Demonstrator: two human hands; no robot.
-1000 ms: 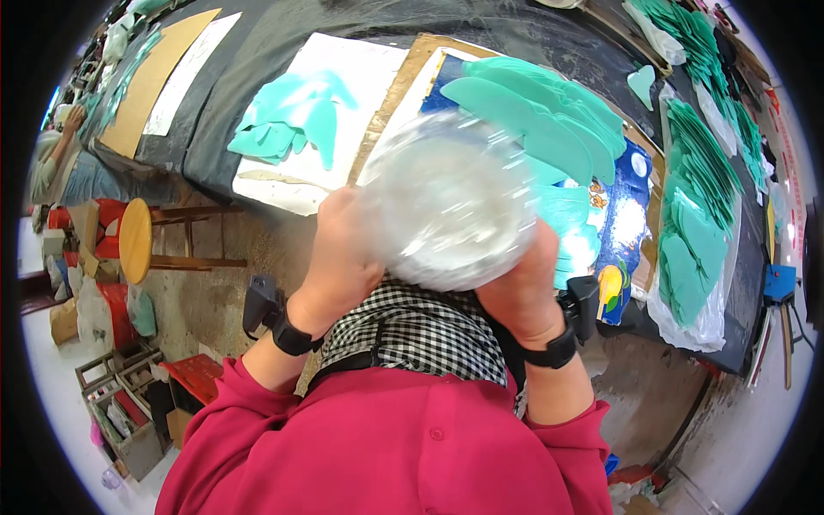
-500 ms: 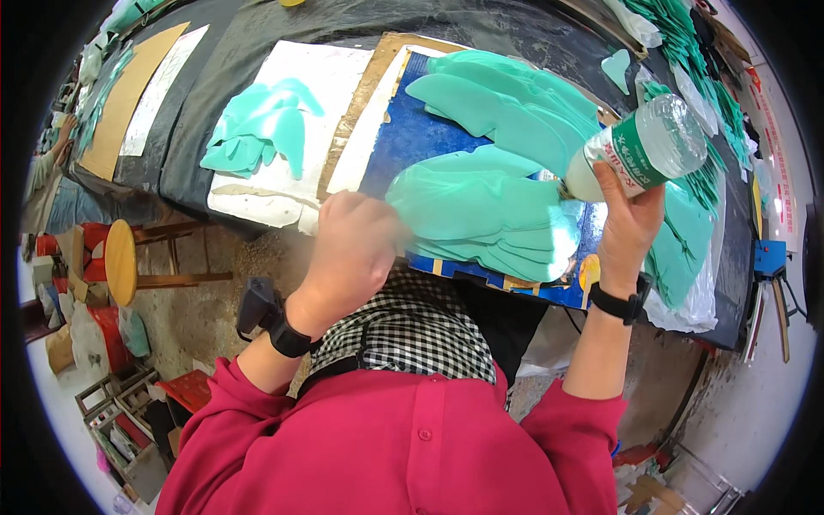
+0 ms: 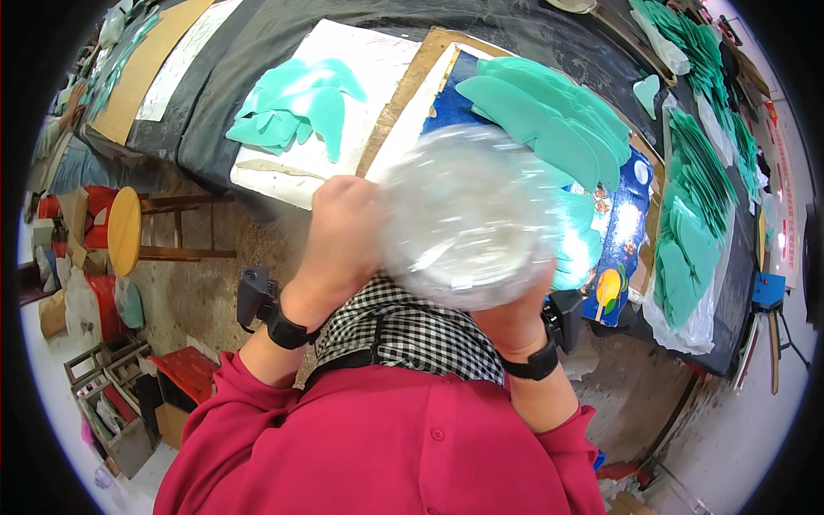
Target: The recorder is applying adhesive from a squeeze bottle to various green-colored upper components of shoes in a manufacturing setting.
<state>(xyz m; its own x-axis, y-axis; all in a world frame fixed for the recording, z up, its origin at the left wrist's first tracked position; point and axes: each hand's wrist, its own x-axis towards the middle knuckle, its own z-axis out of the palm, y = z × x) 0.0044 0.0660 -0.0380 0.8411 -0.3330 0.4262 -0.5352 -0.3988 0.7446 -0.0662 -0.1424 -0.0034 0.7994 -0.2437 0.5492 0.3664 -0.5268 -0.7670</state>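
A clear bottle [image 3: 468, 219], pretty blurred, is gripped by the right hand [image 3: 519, 313], which is wrapped round its near right side. The left hand [image 3: 343, 232] is curled just left of it; whether anything's pinched there can't be told. Progress-wise, green pieces [image 3: 558, 112] are already fanned on the blue board [image 3: 633, 202] beyond the grip, while a looser heap [image 3: 296, 107] is left unfanned up to its left. How much is left overall can't be judged. No bottle label can be made out; red lettering [image 3: 783, 197] far right of the grip is too small to be read.
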